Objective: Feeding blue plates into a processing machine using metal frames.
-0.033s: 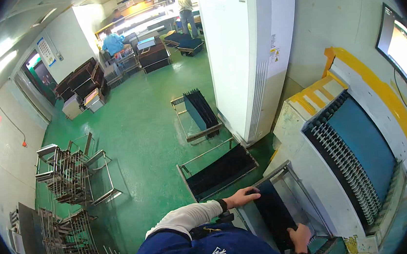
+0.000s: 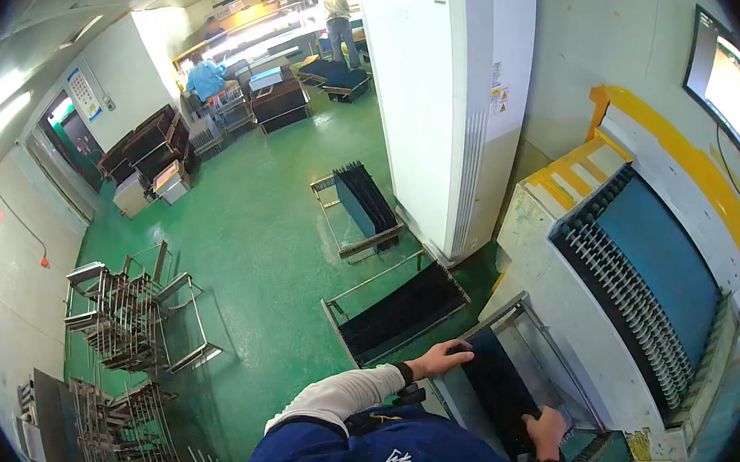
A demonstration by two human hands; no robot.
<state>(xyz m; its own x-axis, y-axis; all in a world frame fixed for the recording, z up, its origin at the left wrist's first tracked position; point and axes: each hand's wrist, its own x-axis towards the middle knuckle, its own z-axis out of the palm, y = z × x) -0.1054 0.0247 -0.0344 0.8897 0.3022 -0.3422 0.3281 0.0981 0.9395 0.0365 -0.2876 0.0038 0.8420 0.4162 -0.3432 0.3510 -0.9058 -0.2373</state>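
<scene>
In front of me, a stack of thin dark panels (image 2: 501, 388) lies in a metal rack frame (image 2: 570, 370). My left hand (image 2: 440, 360) grips the stack's far left end, fingers closed at its edge. At the near right end my right hand (image 2: 547, 432) is closed on the panels' edge, its thumb on the near side. How many panels each hand holds cannot be made out. To the right stands a white machine (image 2: 530, 224) with yellow tape; a blue-green panel (image 2: 661, 243) lies on its row of rollers (image 2: 632, 313).
A rack of black panels (image 2: 405, 312) and another with upright panels (image 2: 363, 200) stand on the green floor beyond. Bare metal racks (image 2: 129, 316) are piled at left. A tall white cabinet (image 2: 428, 92) rises ahead. Far back, two people (image 2: 338, 20) are near lit benches.
</scene>
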